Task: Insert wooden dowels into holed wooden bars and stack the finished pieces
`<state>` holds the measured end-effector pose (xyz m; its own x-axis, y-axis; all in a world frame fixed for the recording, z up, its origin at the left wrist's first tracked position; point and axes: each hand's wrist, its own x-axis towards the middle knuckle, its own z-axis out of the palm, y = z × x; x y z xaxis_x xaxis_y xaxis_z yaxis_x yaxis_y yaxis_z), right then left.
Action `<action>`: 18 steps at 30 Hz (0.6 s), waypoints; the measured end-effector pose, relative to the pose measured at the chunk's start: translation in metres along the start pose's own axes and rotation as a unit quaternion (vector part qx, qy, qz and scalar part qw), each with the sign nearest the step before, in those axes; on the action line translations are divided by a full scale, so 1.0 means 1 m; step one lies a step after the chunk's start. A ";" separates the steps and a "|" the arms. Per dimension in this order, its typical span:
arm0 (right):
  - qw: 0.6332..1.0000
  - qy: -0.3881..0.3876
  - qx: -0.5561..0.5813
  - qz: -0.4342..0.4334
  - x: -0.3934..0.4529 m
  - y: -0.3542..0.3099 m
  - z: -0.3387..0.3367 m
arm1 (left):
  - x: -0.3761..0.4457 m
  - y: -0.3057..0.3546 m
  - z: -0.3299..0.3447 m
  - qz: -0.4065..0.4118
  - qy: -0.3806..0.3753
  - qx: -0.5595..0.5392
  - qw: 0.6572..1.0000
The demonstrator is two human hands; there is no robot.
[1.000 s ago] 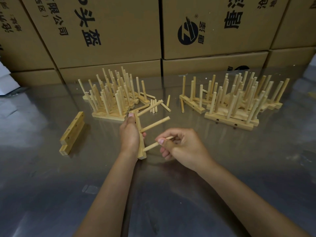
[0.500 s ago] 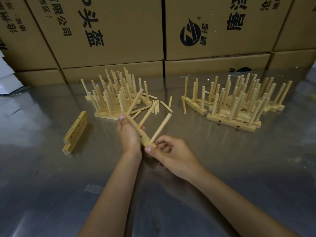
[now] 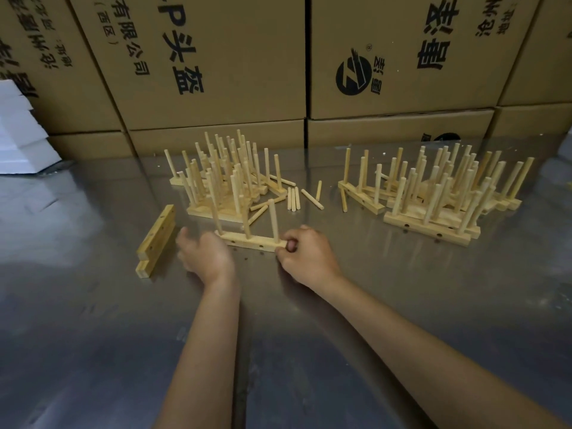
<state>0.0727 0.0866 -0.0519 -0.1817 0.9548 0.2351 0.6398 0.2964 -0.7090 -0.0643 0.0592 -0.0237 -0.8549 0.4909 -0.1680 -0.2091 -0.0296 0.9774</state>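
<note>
1. Head view shows you a wall of brown cardboard boxes (image 3: pixel 216 57) stacked along the far side, printed with black characters and a round black logo; they fill the whole background.
2. Your bench (image 3: pixel 402 305) is a grey, glossy surface that mirrors the boxes and the wooden pieces standing on it.
3. At the far left edge a stack of white sheets or foam (image 3: pixel 21 134) sits beside the boxes; what it is you cannot tell.
4. On the right of the bench stands a pile of finished pieces (image 3: pixel 439 193), bars with dowels pointing up, crowded together.
5. Left of centre a second pile of finished pieces (image 3: pixel 223 178) stands the same way, its dowels upright or slightly tilted.
6. Two bare holed bars (image 3: pixel 156 241) lie together at the left, well apart from both piles.
7. Between your hands, just in front of the left pile, the bar with three dowels (image 3: pixel 252 241) lies flat on the bench, dowels upright.
8. Your right hand (image 3: pixel 309 255) pinches the right end of that bar, fingers curled, a closed grip on the wood.
9. Your left hand (image 3: pixel 204 255) is near the bar's left end, blurred, fingers loosely spread, its grip holding nothing.
10. Loose dowels (image 3: pixel 294 198) lie scattered flat between the two piles.
</note>
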 end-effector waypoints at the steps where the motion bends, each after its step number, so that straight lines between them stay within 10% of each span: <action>1: 1.000 -0.010 0.001 0.016 0.008 -0.008 0.007 | 0.001 0.002 -0.001 0.002 0.018 -0.003 1.000; 11: 0.982 -0.042 0.120 0.136 0.030 -0.033 0.022 | 0.002 0.012 -0.004 0.033 0.061 -0.019 0.997; 18: 0.931 -0.082 0.318 0.158 -0.090 -0.014 -0.079 | -0.046 0.028 0.003 0.063 -0.078 -0.081 0.992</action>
